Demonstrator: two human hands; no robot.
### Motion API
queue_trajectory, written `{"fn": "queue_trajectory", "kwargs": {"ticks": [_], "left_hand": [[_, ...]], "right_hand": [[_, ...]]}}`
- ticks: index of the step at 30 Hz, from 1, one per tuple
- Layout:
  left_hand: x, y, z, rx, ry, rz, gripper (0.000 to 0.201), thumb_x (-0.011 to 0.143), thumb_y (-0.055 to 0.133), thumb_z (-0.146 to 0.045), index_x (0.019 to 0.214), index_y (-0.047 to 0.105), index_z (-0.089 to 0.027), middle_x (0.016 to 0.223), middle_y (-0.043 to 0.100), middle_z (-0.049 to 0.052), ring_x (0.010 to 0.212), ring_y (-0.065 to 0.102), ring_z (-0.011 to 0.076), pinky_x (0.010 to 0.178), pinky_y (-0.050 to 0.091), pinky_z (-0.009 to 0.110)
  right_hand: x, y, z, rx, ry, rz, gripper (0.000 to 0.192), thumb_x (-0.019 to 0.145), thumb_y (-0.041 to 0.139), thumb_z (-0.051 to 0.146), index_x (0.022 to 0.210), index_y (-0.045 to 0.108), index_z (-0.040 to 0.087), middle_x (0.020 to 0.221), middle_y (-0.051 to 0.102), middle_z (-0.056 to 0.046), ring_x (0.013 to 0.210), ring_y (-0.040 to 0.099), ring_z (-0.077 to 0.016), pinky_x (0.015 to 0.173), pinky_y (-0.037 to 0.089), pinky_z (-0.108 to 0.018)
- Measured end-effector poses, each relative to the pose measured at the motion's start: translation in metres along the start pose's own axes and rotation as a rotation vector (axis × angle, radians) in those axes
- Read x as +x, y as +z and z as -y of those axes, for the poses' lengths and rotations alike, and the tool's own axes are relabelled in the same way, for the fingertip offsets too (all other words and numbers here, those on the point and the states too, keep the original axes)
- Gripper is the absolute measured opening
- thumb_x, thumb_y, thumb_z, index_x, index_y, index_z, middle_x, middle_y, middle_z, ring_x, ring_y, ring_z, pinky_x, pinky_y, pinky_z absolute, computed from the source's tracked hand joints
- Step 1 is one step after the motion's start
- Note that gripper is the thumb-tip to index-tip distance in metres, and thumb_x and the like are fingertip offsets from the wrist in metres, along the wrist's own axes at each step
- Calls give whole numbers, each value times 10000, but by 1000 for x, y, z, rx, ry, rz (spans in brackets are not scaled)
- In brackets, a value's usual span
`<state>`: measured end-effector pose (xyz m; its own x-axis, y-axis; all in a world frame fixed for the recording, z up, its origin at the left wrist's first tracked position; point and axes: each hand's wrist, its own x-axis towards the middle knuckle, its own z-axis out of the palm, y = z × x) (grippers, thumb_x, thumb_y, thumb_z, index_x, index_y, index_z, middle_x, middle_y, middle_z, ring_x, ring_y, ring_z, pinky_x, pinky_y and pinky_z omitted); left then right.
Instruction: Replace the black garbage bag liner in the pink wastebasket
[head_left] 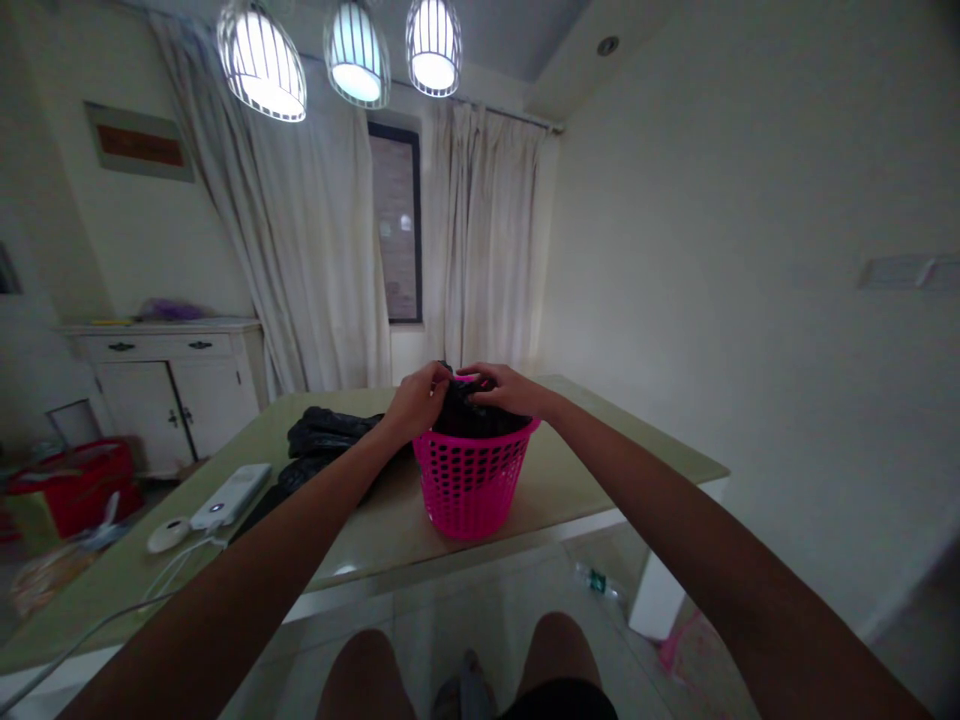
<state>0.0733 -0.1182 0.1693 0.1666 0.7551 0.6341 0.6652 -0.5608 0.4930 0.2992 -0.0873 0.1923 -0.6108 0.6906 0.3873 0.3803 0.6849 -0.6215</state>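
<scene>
A bright pink perforated plastic basket [472, 485] stands upright near the front edge of the table. Black plastic bag [480, 422] material lines its inside and shows at the mouth. At the basket's left rim, my left hand [420, 402] pinches a bit of this bag between thumb and fingers. Across the opening, my right hand [506, 388] reaches in from the right, its bent fingers and thumb closed on the bag by the far rim. The fingertips of both hands are close together. More folded black plastic bags [330, 432] lie left of the basket, partly behind my left forearm.
On the table's left lie a white power bank [232, 495], a round white object [169, 535] and white cables. A plastic bottle [598, 582] lies on the floor by the table leg [656, 595]. A white cabinet [142, 400] and red bag [82, 490] are at far left.
</scene>
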Motion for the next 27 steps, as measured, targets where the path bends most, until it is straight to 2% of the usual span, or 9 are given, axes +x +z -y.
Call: {"fn": "queue_trajectory", "kwargs": {"ticks": [3,6,9,12,15,19,22,25,27], "left_hand": [[0,2,1,-44,-6,28,134,959,551,-216,979,684,-220,1013,809,68,967,757,241,890,581,373],[-1,3,3,-59,1,55,147,946,607,-289,1027,695,-203,1040,808,82,969,756,248,875,582,372],[3,3,4,-3,10,149,229,893,677,-309,1082,736,-194,1047,814,85,927,751,252,838,566,371],[8,-1,7,70,4,235,163,850,704,-293,965,780,-207,884,795,50,821,727,245,753,527,355],[8,-13,15,75,-7,243,132,820,718,-286,903,786,-211,797,766,26,771,706,230,706,504,333],[4,-32,33,93,-41,186,185,834,653,-263,948,789,-215,790,767,19,748,694,212,689,505,317],[2,-33,38,102,-53,158,291,810,628,-248,1036,810,-220,811,777,22,754,700,211,699,525,313],[3,-20,31,50,-28,192,247,853,652,-372,965,811,-219,826,786,36,779,711,219,702,534,314],[4,-11,23,18,-22,220,275,875,665,-465,893,782,-217,817,783,44,779,710,223,681,525,314]], "right_hand": [[0,3,1,-207,-40,49,340,844,759,139,1181,802,160,964,778,-34,896,685,-189,858,500,-308],[-4,5,2,-372,-55,-66,218,833,743,92,1037,796,149,978,762,-47,929,655,-194,870,462,-306],[-6,8,1,-377,-74,-178,198,840,735,71,1023,763,139,990,728,-56,933,628,-183,867,455,-295],[-8,10,-2,-327,-83,-210,153,844,761,87,986,750,141,979,696,-46,930,626,-173,853,455,-281],[-13,2,-11,-351,-44,-234,89,841,792,119,913,753,153,913,683,-26,877,607,-162,828,436,-278],[-23,-16,-27,-458,89,-274,68,876,797,197,832,760,161,827,654,-18,818,573,-163,777,404,-283],[-25,-16,-27,-488,131,-300,54,885,784,214,885,785,160,916,676,-49,872,600,-179,813,440,-291],[-20,0,-12,-438,10,-245,259,850,781,161,1108,793,154,1103,720,-83,1004,644,-198,932,479,-311],[-16,11,-1,-426,-83,-164,285,868,755,152,1151,787,157,1122,739,-86,1038,656,-206,960,481,-318]]}}
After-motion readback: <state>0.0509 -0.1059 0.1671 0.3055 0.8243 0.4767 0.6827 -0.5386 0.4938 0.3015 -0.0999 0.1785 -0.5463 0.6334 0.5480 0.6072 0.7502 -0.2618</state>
